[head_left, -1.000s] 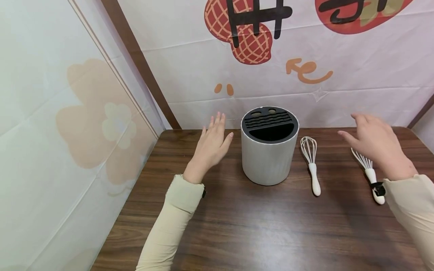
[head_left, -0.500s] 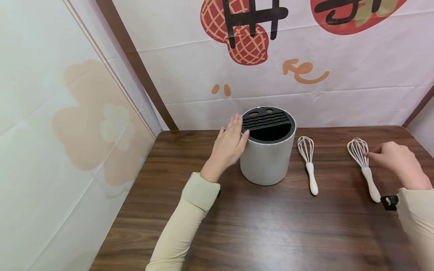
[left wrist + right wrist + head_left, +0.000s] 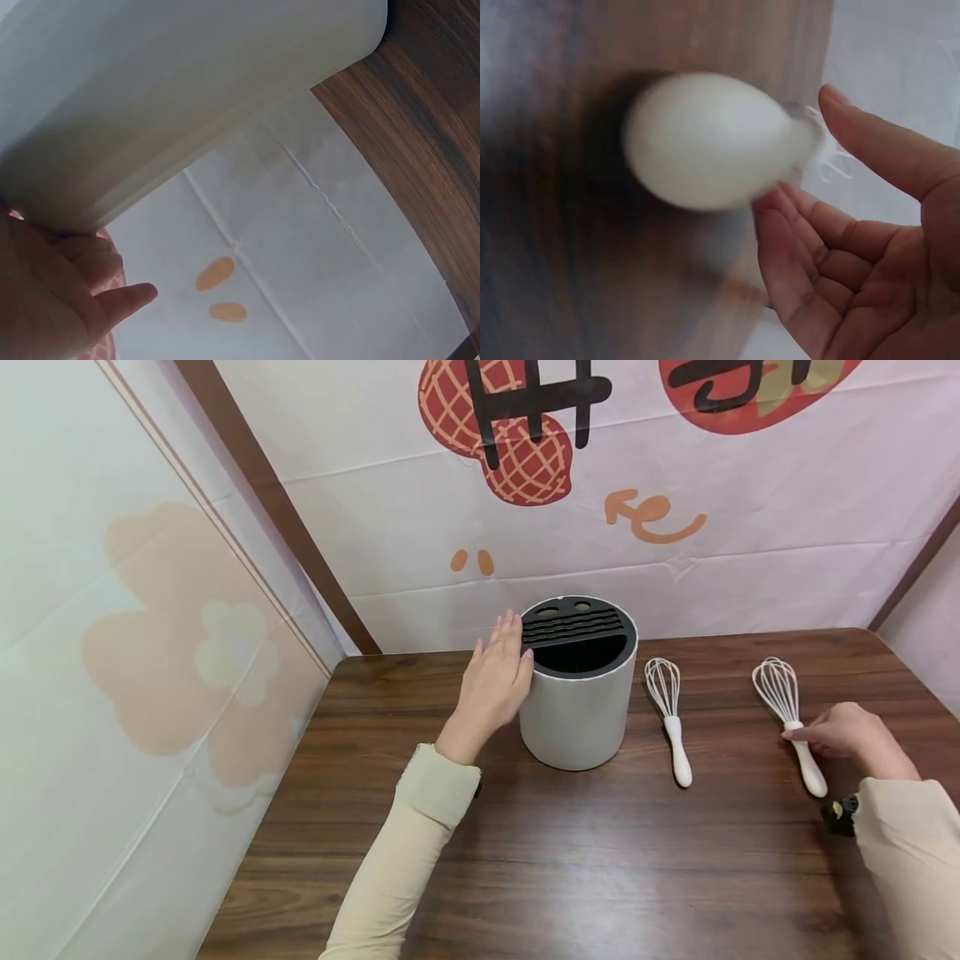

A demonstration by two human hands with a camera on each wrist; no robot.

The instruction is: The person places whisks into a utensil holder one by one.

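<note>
left hand point(image 3: 491, 685): straight fingers laid against the holder point(image 3: 573, 722), we judge to steady it. right hand point(image 3: 851, 735): thumb and fingers flanking the neck of the right whisk point(image 3: 811, 768) on the bench point(image 3: 570, 860) (pinched or not, we cannot tell). left whisk point(image 3: 677, 745): beside the holder, handle toward us.

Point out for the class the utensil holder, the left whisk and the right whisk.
Utensil holder point(image 3: 575, 717): head view, on its pale front wall.
Left whisk point(image 3: 675, 739): head view, on its upper handle.
Right whisk point(image 3: 807, 766): head view, on its handle.
</note>
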